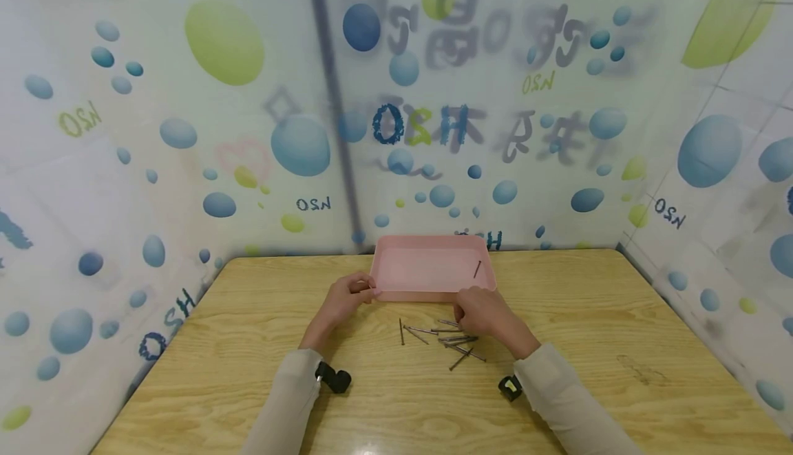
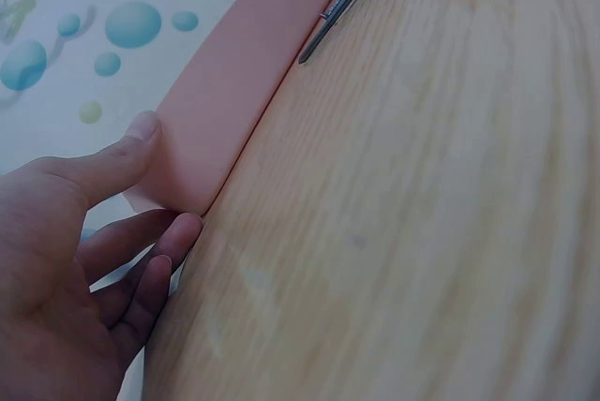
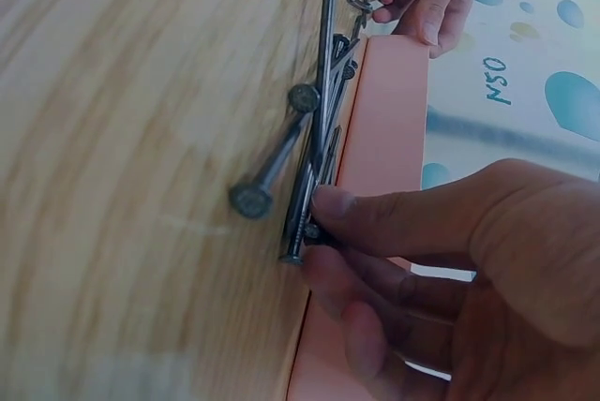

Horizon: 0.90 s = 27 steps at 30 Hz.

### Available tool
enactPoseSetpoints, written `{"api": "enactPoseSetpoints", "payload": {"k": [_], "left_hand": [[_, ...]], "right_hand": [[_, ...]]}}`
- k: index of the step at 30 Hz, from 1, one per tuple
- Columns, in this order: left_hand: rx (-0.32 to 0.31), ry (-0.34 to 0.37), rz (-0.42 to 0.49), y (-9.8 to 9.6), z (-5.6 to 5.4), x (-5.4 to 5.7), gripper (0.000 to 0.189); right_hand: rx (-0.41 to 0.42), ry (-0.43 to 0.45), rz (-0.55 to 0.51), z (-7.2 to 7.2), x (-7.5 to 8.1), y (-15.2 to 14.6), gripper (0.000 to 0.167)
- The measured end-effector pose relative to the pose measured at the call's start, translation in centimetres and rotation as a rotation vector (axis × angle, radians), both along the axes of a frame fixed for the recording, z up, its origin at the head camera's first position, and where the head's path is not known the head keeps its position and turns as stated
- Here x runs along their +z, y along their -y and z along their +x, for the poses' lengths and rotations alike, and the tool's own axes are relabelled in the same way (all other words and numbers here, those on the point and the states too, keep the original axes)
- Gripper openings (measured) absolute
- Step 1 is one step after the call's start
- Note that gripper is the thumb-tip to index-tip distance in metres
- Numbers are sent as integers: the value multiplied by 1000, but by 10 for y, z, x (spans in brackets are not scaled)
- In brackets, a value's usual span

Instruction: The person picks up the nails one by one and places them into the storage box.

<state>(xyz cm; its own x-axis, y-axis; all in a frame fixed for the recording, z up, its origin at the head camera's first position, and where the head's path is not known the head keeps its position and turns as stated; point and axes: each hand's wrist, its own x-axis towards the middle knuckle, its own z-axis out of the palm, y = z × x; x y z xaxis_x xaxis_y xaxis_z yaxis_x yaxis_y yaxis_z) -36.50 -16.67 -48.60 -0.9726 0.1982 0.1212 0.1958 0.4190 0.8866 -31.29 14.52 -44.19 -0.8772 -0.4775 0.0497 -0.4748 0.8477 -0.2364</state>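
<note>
A shallow pink tray (image 1: 421,297) stands at the back of the table, with one nail (image 1: 477,269) lying inside toward the right. At its front left corner my left hand (image 1: 348,298) holds the tray, thumb against the front wall (image 2: 216,120) and fingers around the corner. Several loose grey nails (image 1: 458,339) lie crossed over one another in front of the tray. My right hand (image 1: 486,314) is over the far right part of this pile. In the right wrist view, its thumb and forefinger pinch a nail (image 3: 314,230) by the head end; the fingers partly hide it.
The wood-grain table (image 1: 248,372) carries the tray and nails. Right behind the tray rises a pale curtain (image 1: 526,186) printed with blue and green drops, which also runs along both sides. Dark wrist cameras (image 1: 334,378) sit on both cuffs.
</note>
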Motion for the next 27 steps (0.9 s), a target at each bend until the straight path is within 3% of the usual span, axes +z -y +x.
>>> {"api": "enactPoseSetpoints", "payload": {"k": [17, 27], "left_hand": [[10, 3, -16, 1, 0, 1, 10], [10, 13, -2, 1, 0, 0, 11]], "right_hand": [[-27, -13, -11, 1, 7, -2, 47], [-49, -20, -26, 0, 12, -5, 25]]}}
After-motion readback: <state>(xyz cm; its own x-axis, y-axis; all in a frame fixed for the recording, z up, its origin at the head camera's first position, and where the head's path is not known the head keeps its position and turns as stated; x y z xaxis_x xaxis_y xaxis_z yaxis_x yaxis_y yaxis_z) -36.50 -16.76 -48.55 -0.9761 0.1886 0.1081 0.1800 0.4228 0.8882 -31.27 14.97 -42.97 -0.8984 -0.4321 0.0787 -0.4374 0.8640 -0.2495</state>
